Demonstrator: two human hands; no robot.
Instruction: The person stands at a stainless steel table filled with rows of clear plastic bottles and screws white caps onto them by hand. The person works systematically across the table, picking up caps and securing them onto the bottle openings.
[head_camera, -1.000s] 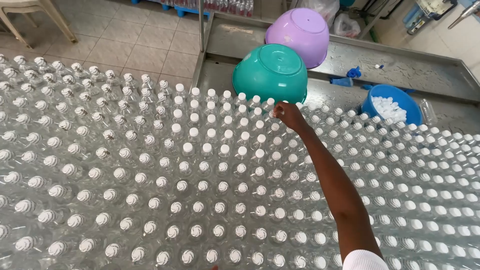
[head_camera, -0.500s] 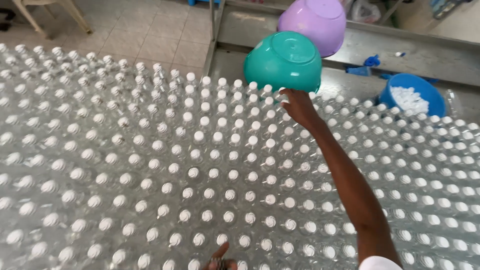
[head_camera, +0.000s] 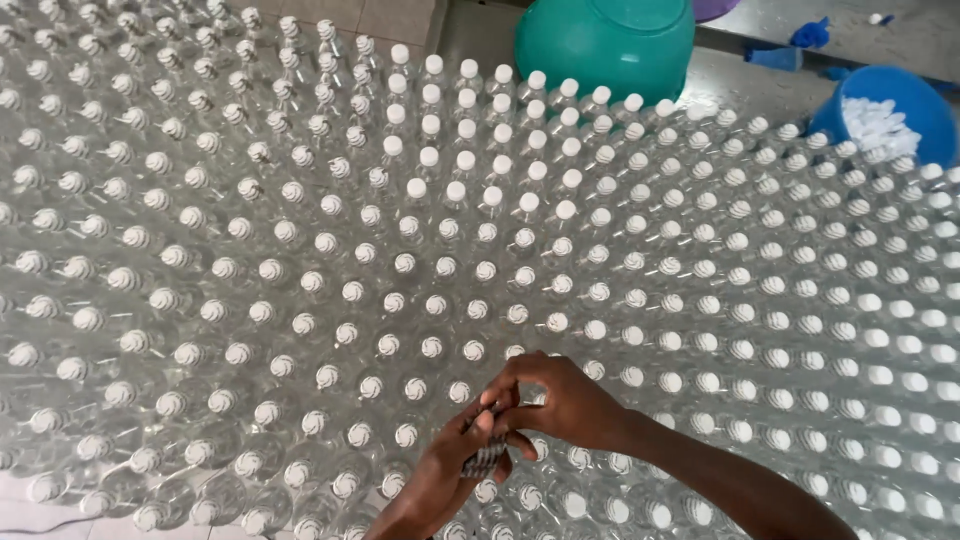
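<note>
I see both hands meeting low over the field of clear bottles (head_camera: 300, 260), well away from the teal bowl (head_camera: 605, 45) that sits overturned at the far edge. My left hand (head_camera: 455, 470) is closed around a small dark striped object (head_camera: 487, 455); my right hand (head_camera: 560, 400) pinches its upper end with fingertips (head_camera: 500, 392). The object's long axis runs roughly from the near side up toward the teal bowl, tilted slightly right; I cannot tell what it is. White-capped bottles stand packed cap to cap on every side of the hands, leaving free room only above the caps. To the right of the teal bowl, a blue tub (head_camera: 900, 100) holds white caps (head_camera: 875, 120).
</note>
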